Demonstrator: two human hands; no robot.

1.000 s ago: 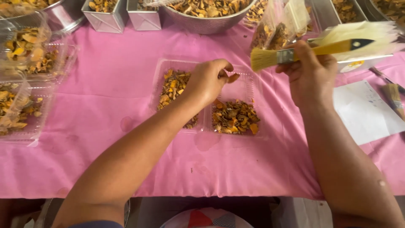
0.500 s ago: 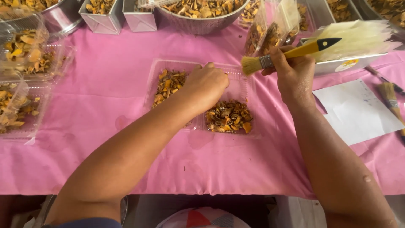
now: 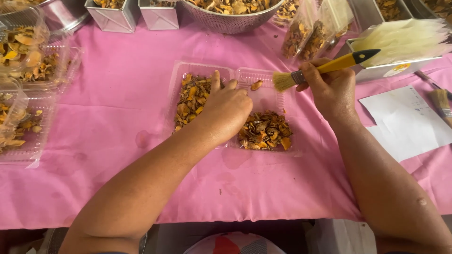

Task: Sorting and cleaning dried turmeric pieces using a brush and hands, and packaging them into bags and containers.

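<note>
An open clear plastic clamshell box (image 3: 270,94) lies on the pink tablecloth (image 3: 117,94), both halves holding orange and brown dried slices (image 3: 263,131). My left hand (image 3: 226,110) rests palm down on the hinge between the halves, fingers curled over the slices. My right hand (image 3: 329,89) grips a yellow-handled paintbrush (image 3: 325,68), its pale bristles hovering over the right half's far corner near a single slice (image 3: 256,85).
Filled clear boxes (image 3: 28,94) stand at the left. A metal colander (image 3: 230,14) and square metal tins (image 3: 113,14) line the back. Filled plastic bags (image 3: 310,33), a tin of pale sheets (image 3: 400,42), white paper (image 3: 405,122) and a second brush (image 3: 440,103) are at the right.
My right hand has lowered the brush toward the box, bristles now over the right half. My left hand has shifted slightly onto the slices.
</note>
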